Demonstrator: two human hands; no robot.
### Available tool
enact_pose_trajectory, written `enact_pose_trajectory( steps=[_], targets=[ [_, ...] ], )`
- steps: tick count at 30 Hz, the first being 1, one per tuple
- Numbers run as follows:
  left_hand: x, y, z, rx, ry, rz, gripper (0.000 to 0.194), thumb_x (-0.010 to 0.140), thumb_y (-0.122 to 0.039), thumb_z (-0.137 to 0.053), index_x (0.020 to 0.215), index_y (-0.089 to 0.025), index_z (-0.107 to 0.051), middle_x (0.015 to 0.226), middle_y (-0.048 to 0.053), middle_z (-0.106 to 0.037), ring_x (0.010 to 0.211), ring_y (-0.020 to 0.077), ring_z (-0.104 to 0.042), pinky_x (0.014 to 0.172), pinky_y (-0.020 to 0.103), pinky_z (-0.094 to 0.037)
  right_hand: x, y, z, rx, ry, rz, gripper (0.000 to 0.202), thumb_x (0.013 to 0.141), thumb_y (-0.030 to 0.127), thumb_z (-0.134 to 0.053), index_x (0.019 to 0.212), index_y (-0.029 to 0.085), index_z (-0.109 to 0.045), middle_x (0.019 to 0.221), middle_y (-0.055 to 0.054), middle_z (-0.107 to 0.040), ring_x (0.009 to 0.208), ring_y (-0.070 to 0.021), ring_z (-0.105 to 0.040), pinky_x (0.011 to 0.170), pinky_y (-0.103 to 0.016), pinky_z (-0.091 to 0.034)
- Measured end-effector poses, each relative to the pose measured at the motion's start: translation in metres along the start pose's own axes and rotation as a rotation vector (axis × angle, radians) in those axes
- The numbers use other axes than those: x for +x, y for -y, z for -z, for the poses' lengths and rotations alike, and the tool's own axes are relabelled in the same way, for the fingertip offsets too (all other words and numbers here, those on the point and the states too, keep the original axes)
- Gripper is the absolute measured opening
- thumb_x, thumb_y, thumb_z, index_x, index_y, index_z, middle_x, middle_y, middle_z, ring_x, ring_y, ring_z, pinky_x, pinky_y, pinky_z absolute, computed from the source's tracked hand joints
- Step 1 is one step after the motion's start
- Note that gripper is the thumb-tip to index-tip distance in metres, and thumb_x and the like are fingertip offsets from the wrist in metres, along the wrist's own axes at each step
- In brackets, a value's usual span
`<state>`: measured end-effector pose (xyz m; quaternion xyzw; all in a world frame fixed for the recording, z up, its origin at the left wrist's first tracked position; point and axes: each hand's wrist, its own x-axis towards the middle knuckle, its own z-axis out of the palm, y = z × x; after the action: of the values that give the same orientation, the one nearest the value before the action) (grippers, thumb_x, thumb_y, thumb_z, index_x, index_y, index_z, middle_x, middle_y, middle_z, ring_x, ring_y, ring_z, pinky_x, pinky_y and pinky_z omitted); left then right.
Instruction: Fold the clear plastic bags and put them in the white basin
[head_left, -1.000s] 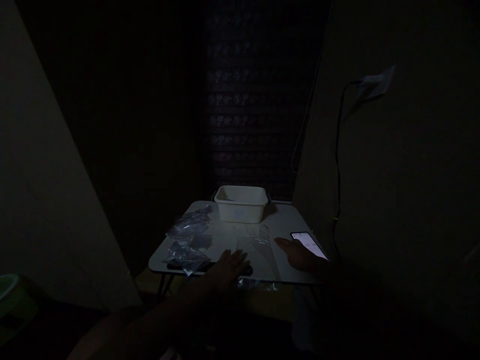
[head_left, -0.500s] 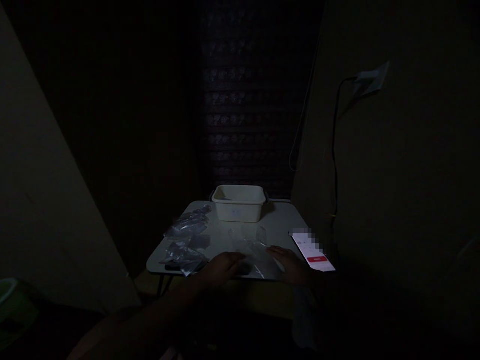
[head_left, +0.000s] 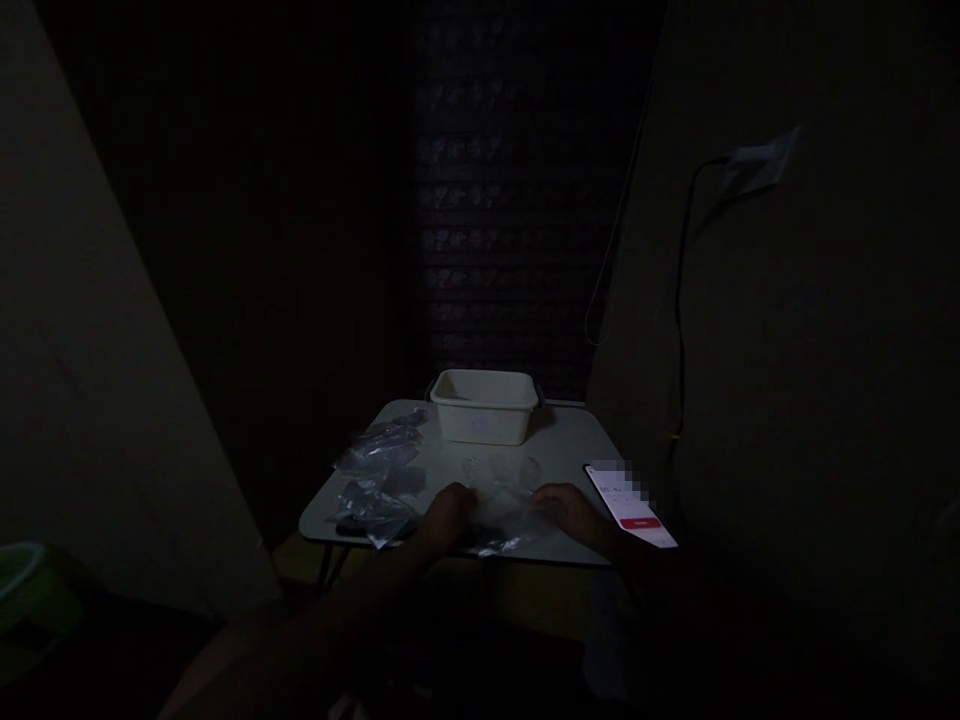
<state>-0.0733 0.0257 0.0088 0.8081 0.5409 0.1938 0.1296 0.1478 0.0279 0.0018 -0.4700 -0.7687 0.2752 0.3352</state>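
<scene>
a thin, see-through clear plastic bag [head_left: 506, 500] stretches out in front of the white tub [head_left: 484, 420], apart from it. two narrow ends point toward the tub; the end farthest from the tub is crumpled and shiny. whether its middle touches the surface beneath is too dim to tell.

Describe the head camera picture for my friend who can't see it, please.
A person's left hand and right hand are at either side of a thin, clear plastic bag on a pale, round-cornered table in a dark room. Behind the bag stands an off-white rectangular plastic tub; crumpled clear plastic lies left, a lit rectangular phone right.
</scene>
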Motion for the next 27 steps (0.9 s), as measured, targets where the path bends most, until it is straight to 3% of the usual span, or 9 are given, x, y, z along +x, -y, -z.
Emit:
enact_pose_trajectory(
  steps=[4,9,13,17,22,27],
  targets=[
    [0.002,-0.003,0.004,-0.12,-0.048,0.08,0.031,0.056,-0.002,-0.037,0.075,-0.014,-0.057,0.081,0.002,-0.058,0.078,0.0115,-0.05,0.072,0.02,-0.036,0.003,0.003,-0.001,0.052,-0.001,-0.007,0.016,0.059,0.024,-0.048,0.068,0.015,-0.058,0.071,-0.004,-0.059,0.071,-0.0159,-0.051,0.066,-0.028,-0.038],
    [0.004,-0.005,0.002,-0.31,-0.059,0.214,0.021,0.058,-0.006,-0.039,0.064,-0.014,-0.057,0.065,0.001,-0.06,0.067,0.0128,-0.053,0.062,0.022,-0.04,0.01,0.008,-0.001,0.307,-0.005,-0.208,0.017,0.059,0.023,-0.046,0.066,0.014,-0.058,0.064,-0.003,-0.058,0.059,-0.013,-0.052,0.054,-0.025,-0.041],
    [0.006,-0.003,-0.006,-0.682,-0.064,0.331,0.006,0.058,-0.012,-0.047,0.058,-0.011,-0.053,0.052,0.0,-0.056,0.053,0.0119,-0.054,0.05,0.021,-0.041,0.012,0.016,-0.003,0.463,-0.024,-0.364,0.014,0.055,0.023,-0.05,0.064,0.013,-0.056,0.056,0.0,-0.055,0.051,-0.0096,-0.05,0.047,-0.022,-0.04],
    [0.006,-0.007,-0.008,-0.984,-0.06,0.395,0.008,0.064,-0.017,-0.044,0.059,-0.011,-0.047,0.044,-0.002,-0.051,0.042,0.0086,-0.051,0.041,0.018,-0.039,0.012,0.024,-0.005,0.547,-0.088,-0.458,0.011,0.055,0.022,-0.05,0.059,0.012,-0.052,0.054,0.0,-0.053,0.049,-0.0088,-0.051,0.047,-0.022,-0.04],
    [0.005,-0.012,-0.006,-0.891,-0.035,0.466,0.015,0.068,-0.022,-0.04,0.059,-0.012,-0.045,0.036,-0.004,-0.047,0.035,0.0074,-0.048,0.034,0.016,-0.036,0.01,0.02,-0.006,0.45,-0.103,-0.486,0.004,0.054,0.016,-0.049,0.055,0.013,-0.049,0.045,0.003,-0.048,0.04,-0.0065,-0.045,0.038,-0.018,-0.036],
    [0.009,-0.012,-0.009,-0.771,-0.05,0.557,0.011,0.064,-0.023,-0.046,0.067,-0.012,-0.048,0.039,-0.003,-0.05,0.038,0.0096,-0.05,0.033,0.017,-0.037,0.012,0.005,-0.01,0.302,-0.131,-0.47,0.003,0.053,0.016,-0.047,0.055,0.013,-0.048,0.042,0.004,-0.046,0.033,-0.0052,-0.04,0.031,-0.016,-0.03]
  ],
)
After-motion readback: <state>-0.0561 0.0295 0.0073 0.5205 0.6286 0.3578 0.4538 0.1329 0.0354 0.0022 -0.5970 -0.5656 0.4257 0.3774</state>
